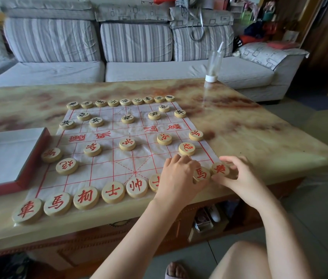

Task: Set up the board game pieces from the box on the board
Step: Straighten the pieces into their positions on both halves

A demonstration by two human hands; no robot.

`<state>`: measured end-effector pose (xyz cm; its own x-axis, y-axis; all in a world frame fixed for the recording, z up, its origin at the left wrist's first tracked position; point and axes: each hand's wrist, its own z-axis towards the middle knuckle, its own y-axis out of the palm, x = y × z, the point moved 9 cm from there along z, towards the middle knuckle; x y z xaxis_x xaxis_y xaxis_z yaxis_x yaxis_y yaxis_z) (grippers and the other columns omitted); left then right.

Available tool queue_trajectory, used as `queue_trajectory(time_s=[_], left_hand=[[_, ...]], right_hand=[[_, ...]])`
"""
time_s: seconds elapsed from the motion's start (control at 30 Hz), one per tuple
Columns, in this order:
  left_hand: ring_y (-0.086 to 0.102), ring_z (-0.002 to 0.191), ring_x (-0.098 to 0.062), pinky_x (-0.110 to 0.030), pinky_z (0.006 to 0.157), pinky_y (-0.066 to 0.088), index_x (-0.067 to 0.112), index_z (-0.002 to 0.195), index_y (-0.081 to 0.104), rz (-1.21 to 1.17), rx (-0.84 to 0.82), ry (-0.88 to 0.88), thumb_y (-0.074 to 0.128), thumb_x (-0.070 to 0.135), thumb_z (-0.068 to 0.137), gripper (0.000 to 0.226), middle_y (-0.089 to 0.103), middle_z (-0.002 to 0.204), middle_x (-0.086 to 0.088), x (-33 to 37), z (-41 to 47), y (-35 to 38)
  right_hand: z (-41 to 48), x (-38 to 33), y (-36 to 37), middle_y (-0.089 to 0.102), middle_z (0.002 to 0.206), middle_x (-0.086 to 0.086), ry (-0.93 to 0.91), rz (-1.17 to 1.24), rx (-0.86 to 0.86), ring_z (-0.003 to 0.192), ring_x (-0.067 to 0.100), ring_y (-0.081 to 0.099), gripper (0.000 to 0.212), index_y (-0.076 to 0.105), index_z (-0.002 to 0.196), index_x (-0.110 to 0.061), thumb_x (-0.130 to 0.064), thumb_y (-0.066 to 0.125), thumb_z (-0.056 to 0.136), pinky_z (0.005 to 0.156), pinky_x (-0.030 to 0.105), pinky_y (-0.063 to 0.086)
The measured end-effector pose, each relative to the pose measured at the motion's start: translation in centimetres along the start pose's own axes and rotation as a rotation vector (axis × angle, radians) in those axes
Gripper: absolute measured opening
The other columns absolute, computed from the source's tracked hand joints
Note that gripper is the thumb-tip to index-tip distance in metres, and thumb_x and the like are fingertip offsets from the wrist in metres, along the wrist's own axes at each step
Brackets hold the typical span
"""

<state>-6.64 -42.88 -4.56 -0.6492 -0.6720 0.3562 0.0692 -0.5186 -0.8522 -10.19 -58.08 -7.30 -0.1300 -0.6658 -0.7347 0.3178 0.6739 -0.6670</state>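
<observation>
A white paper board with red grid lines lies on the marble table. Round wooden pieces stand on it: black-lettered ones along the far rows and red-lettered ones along the near row. My left hand rests over the near row's right part, fingers on a red horse piece and hiding one or two pieces beneath it. My right hand pinches the red chariot piece at the board's near right corner. The box, red-rimmed with a white inside, sits at the left.
A clear bottle with a white base stands at the table's far right edge. A grey striped sofa runs behind the table. My knee and foot are below, beside the table's near edge.
</observation>
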Motion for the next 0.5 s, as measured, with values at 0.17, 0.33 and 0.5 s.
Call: queue_trajectory(time_s=[0.17,0.33,0.5], left_hand=[[0.054,0.101,-0.025,-0.035,0.086,0.039,0.019,0.107,0.066,-0.008,0.016,-0.013,0.053,0.054,0.074,0.05,0.066,0.103,-0.002,-0.21,-0.04,0.12],[0.05,0.108,-0.023,-0.034,0.091,0.036,0.018,0.115,0.062,-0.027,-0.02,-0.026,0.052,0.054,0.076,0.055,0.064,0.111,-0.002,-0.34,-0.1,0.47],[0.046,0.112,-0.02,-0.031,0.094,0.032,0.019,0.12,0.058,-0.001,-0.068,-0.035,0.056,0.055,0.079,0.055,0.061,0.117,0.0,-0.54,-0.05,0.76]], right_hand=[[0.04,0.24,0.41,0.054,0.117,-0.001,0.008,0.037,-0.057,0.109,0.011,0.051,0.045,0.056,0.119,-0.025,-0.008,0.069,0.079,0.086,0.017,0.035],[-0.5,0.13,0.54,0.049,0.128,-0.007,0.034,0.082,-0.118,0.108,0.003,0.047,0.057,0.045,0.132,-0.03,-0.006,0.064,0.084,0.088,0.017,0.032],[-0.33,0.03,0.36,0.049,0.117,-0.004,0.044,0.077,-0.085,0.1,0.006,0.049,0.051,0.052,0.125,-0.026,-0.017,0.072,0.079,0.081,0.017,0.038]])
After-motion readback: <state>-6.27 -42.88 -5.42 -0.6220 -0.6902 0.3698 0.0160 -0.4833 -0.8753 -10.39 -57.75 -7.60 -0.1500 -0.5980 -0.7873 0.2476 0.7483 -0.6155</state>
